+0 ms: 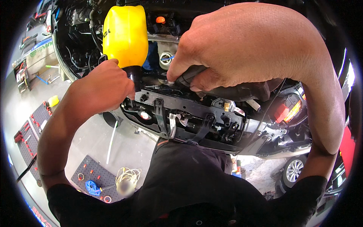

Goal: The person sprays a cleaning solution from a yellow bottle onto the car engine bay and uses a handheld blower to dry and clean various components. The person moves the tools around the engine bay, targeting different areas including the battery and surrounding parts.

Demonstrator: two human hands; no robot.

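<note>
My left hand (107,85) is closed beside the black neck of a yellow plastic bottle (125,36), which looks like a sprayer. The bottle's round body stretches away over the engine bay, and my fingers hide part of its black head. Further right, my right hand (242,45) pinches a dark, ridged part (189,75), black and perhaps a hose or duct end, between thumb and fingers. Just beyond those fingers is a pale metal part with a round opening (165,58), and something blue and thin lies at it. Below both hands runs the car's black front crossmember (185,109).
An orange cap (160,19) sits deeper in the engine bay. A battery with a red terminal cover (281,112) is at the right. On the floor at lower left lie a dark perforated panel (85,172), a blue tape dispenser (92,187) and coiled cable (128,177). A car wheel (295,170) stands at lower right.
</note>
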